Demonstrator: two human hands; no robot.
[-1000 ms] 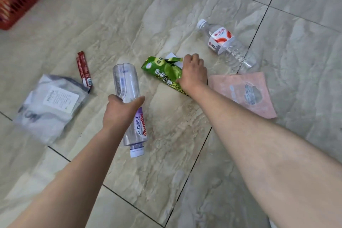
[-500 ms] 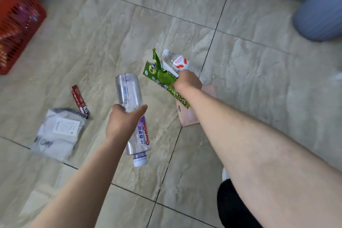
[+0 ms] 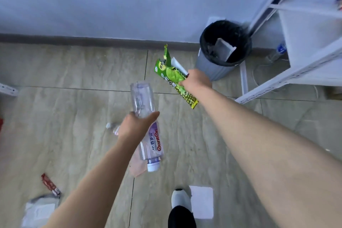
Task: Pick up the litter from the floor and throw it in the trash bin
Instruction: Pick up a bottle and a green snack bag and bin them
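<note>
Both your hands are loaded, with the bin ahead of you.

Your left hand (image 3: 136,126) is wrapped around a clear plastic bottle with a purple label (image 3: 147,131), cap pointing down. Your right hand (image 3: 197,81) pinches a torn green snack wrapper (image 3: 171,77), held in the air near the grey round trash bin with a black liner (image 3: 212,68) by the wall.

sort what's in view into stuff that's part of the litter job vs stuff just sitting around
Job: green wrapper in right hand; clear bottle in left hand; trash bin; red sachet, grey bag, second bottle on floor.
Not: white shelf rack; shoe.
</note>
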